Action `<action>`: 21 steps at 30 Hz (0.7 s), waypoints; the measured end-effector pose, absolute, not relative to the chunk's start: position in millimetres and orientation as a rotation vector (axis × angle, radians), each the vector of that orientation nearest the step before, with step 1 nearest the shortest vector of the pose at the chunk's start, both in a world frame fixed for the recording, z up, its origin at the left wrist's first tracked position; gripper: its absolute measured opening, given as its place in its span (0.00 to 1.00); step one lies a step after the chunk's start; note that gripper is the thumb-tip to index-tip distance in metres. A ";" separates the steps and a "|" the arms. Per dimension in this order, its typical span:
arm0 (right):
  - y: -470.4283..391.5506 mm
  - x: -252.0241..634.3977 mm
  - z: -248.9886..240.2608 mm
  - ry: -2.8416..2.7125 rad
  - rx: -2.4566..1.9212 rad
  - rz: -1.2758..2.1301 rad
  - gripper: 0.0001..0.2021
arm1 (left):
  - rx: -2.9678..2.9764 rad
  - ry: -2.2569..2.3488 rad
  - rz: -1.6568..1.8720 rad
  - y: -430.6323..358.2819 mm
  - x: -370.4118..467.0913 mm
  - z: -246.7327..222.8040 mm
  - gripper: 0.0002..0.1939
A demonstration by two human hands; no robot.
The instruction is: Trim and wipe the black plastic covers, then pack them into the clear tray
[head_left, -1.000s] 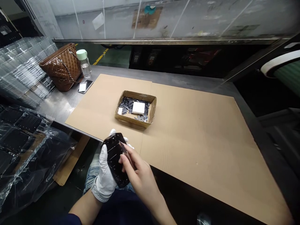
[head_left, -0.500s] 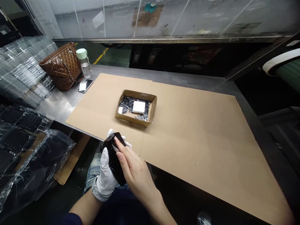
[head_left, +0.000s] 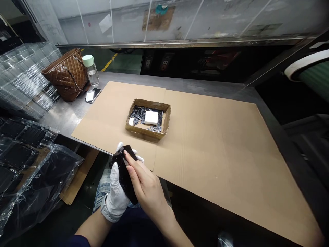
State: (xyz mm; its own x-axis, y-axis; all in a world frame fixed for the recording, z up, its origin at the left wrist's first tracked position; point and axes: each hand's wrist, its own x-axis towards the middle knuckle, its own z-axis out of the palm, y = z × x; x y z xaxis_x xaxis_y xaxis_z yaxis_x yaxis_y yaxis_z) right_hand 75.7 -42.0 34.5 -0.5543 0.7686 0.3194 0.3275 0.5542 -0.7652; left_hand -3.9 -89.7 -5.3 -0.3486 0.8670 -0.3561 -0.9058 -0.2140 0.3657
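My left hand [head_left: 117,195], in a white glove, is closed around a glossy black plastic part [head_left: 128,181]. It holds the part tilted over my lap, just off the front edge of the table. My bare right hand [head_left: 146,185] lies over the part, its fingers closed against it. The index fingertip presses near the upper end, and the thumb rests lower down. A small pale sliver shows beneath those fingers; what it is I cannot make out. Beyond my hands, a shallow cardboard box [head_left: 144,133] contains many small dark strips [head_left: 138,111] and a white block [head_left: 151,117].
Brown cardboard [head_left: 205,137] covers the metal table. At the back left are a quilted brown handbag [head_left: 68,75], a water bottle [head_left: 92,73] and a phone [head_left: 96,92]. Clear plastic trays [head_left: 28,72] are stacked at left, above bagged black parts [head_left: 17,152].
Both hands keep almost the same place on the black part. The view has shifted very slightly; the box and its contents look unchanged.
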 end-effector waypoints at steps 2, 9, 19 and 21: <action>-42.7 75.8 34.3 -2.122 -0.893 0.911 0.20 | -0.072 0.609 1.813 -90.0 -2.8 -4.5 0.20; -19.6 96.4 33.6 -1.985 -1.004 0.972 0.20 | -0.114 0.537 1.743 -75.6 -14.5 22.2 0.23; 54.6 127.7 -41.1 -2.129 -1.538 0.568 0.22 | -0.237 0.451 1.665 -69.9 -32.7 27.4 0.25; 43.8 127.5 -42.5 -2.002 -1.420 0.623 0.22 | -0.201 0.521 1.662 -69.5 -31.0 23.4 0.26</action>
